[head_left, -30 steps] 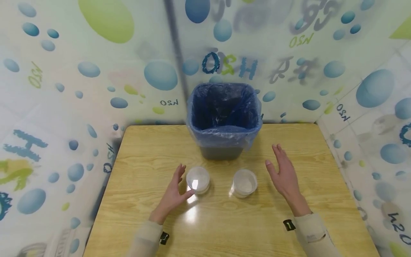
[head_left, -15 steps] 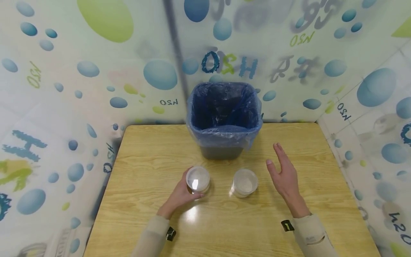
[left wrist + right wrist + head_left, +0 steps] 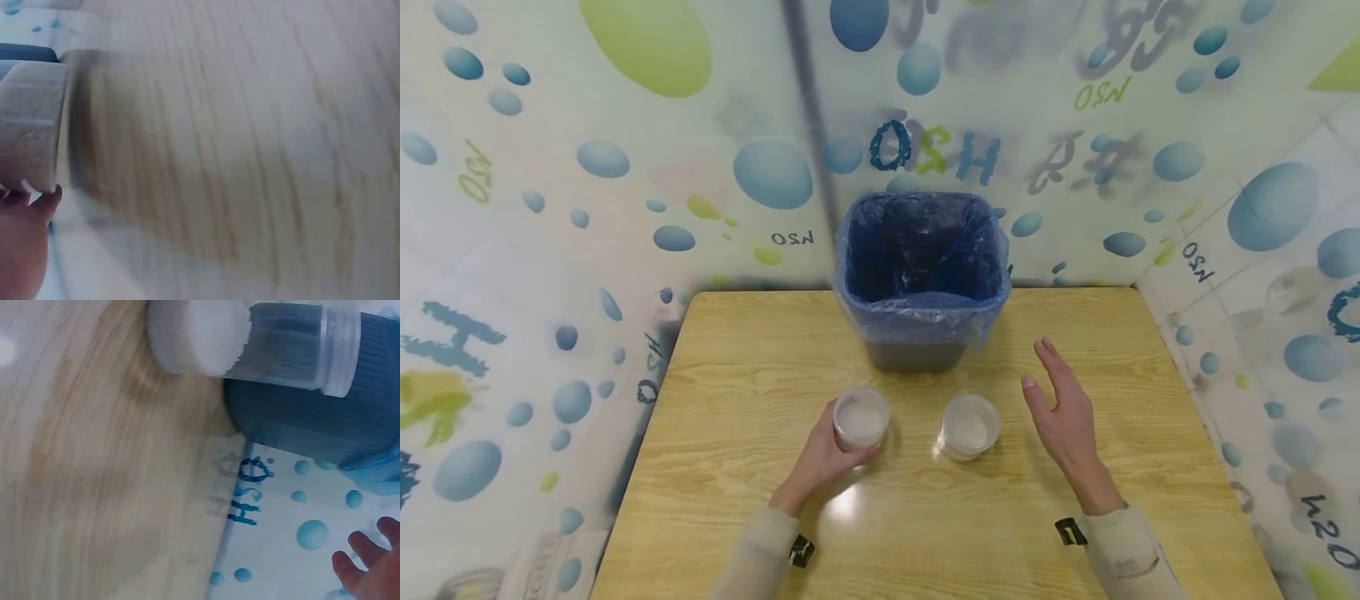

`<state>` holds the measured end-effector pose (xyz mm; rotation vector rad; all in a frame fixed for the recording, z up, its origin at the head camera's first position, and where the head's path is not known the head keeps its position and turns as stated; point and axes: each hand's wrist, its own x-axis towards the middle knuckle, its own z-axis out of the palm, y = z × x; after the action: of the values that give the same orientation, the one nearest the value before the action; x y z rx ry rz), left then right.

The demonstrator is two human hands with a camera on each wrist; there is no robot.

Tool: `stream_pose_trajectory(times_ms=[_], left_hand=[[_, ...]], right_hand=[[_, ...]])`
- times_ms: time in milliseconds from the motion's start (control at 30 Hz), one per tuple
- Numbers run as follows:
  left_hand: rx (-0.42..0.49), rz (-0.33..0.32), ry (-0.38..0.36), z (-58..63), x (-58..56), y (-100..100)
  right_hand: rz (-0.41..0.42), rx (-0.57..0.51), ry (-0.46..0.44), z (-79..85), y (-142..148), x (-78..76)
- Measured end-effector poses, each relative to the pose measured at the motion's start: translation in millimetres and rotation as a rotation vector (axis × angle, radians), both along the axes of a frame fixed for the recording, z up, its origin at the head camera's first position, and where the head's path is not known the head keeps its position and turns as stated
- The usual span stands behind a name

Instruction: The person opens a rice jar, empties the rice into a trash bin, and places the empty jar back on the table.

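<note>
In the head view my left hand (image 3: pixel 822 458) grips a round clear jar (image 3: pixel 861 417) from its left side, thumb at the front and fingers behind. White contents show through that jar in the left wrist view (image 3: pixel 30 128), where a narrow gap appears between its base and the wood. A second clear jar (image 3: pixel 970 427), partly filled with white grainy stuff, stands to its right. My right hand (image 3: pixel 1063 421) hovers to the right of the second jar, apart from it, fingers straight and thumb spread. Whether either jar has a lid on is hard to tell.
Behind the jars, a dark bin (image 3: pixel 917 357) lined with a blue plastic bag (image 3: pixel 917 317) stands at the back of the wooden table (image 3: pixel 760 350). Patterned walls (image 3: pixel 685 167) enclose the table at the back and both sides.
My left hand has moved right and taken hold of the left jar. The bright glare on that jar's top has gone. The right hand has stayed nearly still.
</note>
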<state>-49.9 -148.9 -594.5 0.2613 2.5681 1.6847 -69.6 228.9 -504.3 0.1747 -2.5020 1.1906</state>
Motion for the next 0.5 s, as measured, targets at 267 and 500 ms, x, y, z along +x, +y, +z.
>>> stream_pose_trajectory(times_ms=[267,500], left_hand=[[0.017,0.009,0.156,24.5,8.6,4],[0.027,-0.019,0.219,53.1,17.4,13]], right_hand=[[0.061,-0.073,0.209,23.8,-19,9.1],[0.188,-0.152,0.302,47.3,-47,18.0]])
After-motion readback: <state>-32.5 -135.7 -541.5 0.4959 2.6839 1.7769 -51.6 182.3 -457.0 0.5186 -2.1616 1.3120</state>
